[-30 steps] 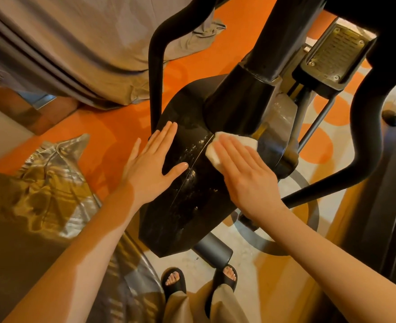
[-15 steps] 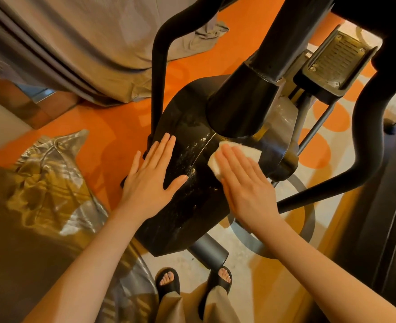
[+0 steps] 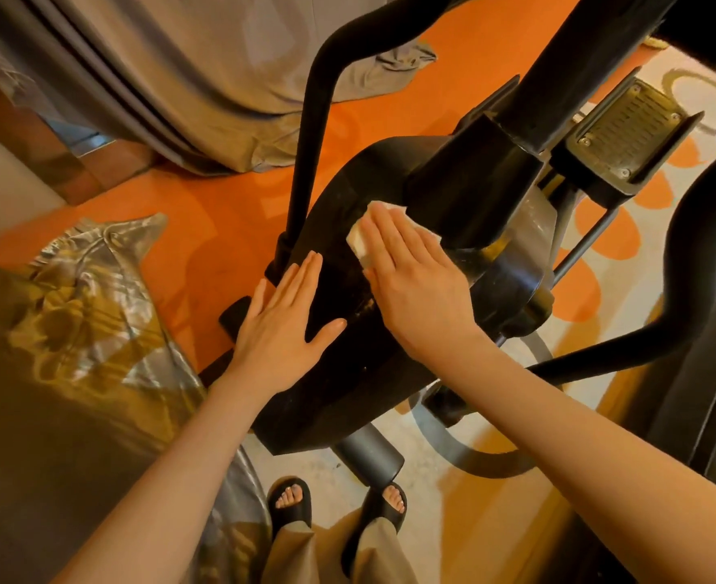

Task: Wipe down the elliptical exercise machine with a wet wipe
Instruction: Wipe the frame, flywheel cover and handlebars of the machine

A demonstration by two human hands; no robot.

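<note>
There is one elliptical machine (image 3: pixel 348 373), and two hands are on its big black cover. The cover is smooth, hard and rounded, with pale smears on it. The right hand (image 3: pixel 415 284) lies flat with straight fingers and presses one white wet wipe (image 3: pixel 358 242) down on the top of the cover, just below the thick black post (image 3: pixel 558 90). Most of the wipe is hidden under the fingers; only its crumpled edges stick out. The left hand (image 3: pixel 280 326) lies flat on the left side of the cover, fingers straight and thumb spread out, holding nothing.

One ribbed foot pedal (image 3: pixel 626 132) sits right of the post. Two thin curved black bars stand on either side of the cover.

Left of the machine are a grey curtain (image 3: pixel 158 78) that bunches on the orange floor (image 3: pixel 221 229) and a shiny, crinkly cloth (image 3: pixel 86 297). Below the cover, two feet in black sandals (image 3: pixel 289 499) stand on the pale floor.
</note>
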